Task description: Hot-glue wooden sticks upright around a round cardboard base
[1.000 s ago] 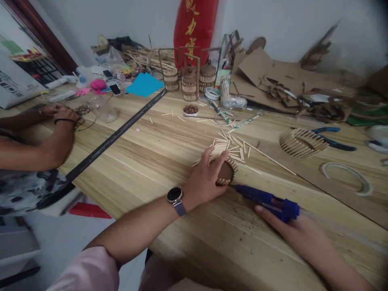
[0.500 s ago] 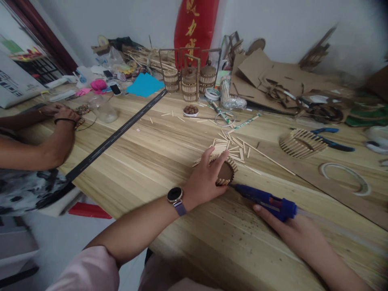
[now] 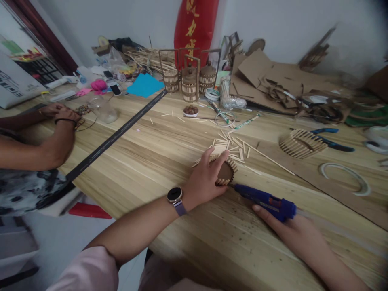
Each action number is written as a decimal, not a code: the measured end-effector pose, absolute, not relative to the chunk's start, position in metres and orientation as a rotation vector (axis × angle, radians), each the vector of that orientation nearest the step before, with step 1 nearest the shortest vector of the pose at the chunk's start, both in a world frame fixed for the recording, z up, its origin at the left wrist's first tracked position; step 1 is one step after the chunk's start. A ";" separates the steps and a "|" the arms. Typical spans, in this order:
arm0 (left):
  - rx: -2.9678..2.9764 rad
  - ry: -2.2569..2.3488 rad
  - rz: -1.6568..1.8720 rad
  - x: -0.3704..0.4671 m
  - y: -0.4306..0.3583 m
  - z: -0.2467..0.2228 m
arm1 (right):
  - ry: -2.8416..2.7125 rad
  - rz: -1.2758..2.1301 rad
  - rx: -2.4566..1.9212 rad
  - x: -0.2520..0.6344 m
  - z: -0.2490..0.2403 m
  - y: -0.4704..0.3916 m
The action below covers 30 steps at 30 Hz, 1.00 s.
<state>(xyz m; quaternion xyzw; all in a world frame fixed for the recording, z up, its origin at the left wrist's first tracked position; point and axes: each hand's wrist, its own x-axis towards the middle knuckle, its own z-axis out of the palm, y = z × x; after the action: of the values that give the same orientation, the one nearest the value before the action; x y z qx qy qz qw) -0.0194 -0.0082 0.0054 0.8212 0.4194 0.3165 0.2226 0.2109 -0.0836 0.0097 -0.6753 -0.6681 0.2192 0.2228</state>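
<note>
My left hand (image 3: 206,178) grips a small round basket piece (image 3: 226,171), which has a brown disc base and short wooden sticks around its rim. The fingers cover its left side. In my right hand (image 3: 287,230) is a blue hot glue gun (image 3: 266,200), its nozzle pointing left and close to the near edge of the round piece. Whether the nozzle touches it I cannot tell. Behind the left hand lies a loose pile of short wooden sticks (image 3: 221,146), with more scattered to its right.
Finished stick baskets with handles (image 3: 189,87) stand at the back. A slatted piece (image 3: 303,143) lies by blue-handled pliers (image 3: 333,139) on the right, near a tape roll (image 3: 345,178) and a cardboard strip (image 3: 321,192). Another person's hands (image 3: 60,113) work at the left.
</note>
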 end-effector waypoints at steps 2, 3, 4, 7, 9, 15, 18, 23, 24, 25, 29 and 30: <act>2.275 1.156 0.877 -0.020 -0.008 0.005 | -1.867 0.631 -1.861 0.211 0.010 -0.084; 2.279 1.157 0.878 -0.020 -0.008 0.005 | -1.880 0.644 -1.857 0.211 0.011 -0.083; 2.281 1.159 0.877 -0.020 -0.008 0.005 | -1.885 0.650 -1.853 0.211 0.012 -0.083; 2.278 1.164 0.872 -0.019 -0.008 0.005 | -1.882 0.654 -1.848 0.210 0.015 -0.082; 2.266 1.165 0.871 -0.019 -0.008 0.005 | -1.874 0.656 -1.848 0.208 0.017 -0.082; 2.255 1.171 0.861 -0.019 -0.008 0.006 | -1.817 0.691 -1.853 0.209 0.012 -0.082; 2.255 1.178 0.851 -0.019 -0.009 0.007 | -1.670 0.808 -1.907 0.216 0.015 -0.082; 2.265 1.197 0.843 -0.020 -0.009 0.006 | -1.370 1.400 -1.826 0.234 0.040 -0.082; 2.266 1.195 0.841 -0.020 -0.009 0.006 | -1.341 1.530 -1.824 0.238 0.045 -0.082; 2.264 1.193 0.840 -0.020 -0.009 0.005 | -1.333 1.640 -1.832 0.241 0.047 -0.082; 2.260 1.188 0.850 -0.020 -0.008 0.005 | -1.435 1.688 -2.018 0.249 0.044 -0.079; 2.261 1.188 0.850 -0.020 -0.008 0.005 | -1.518 1.529 -2.087 0.251 0.042 -0.077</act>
<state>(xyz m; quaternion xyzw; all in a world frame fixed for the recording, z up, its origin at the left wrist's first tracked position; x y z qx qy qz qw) -0.0196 -0.0084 0.0048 0.8187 0.4303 0.3079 0.2230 0.2506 -0.0769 0.0420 -0.6941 -0.5049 0.5083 0.0709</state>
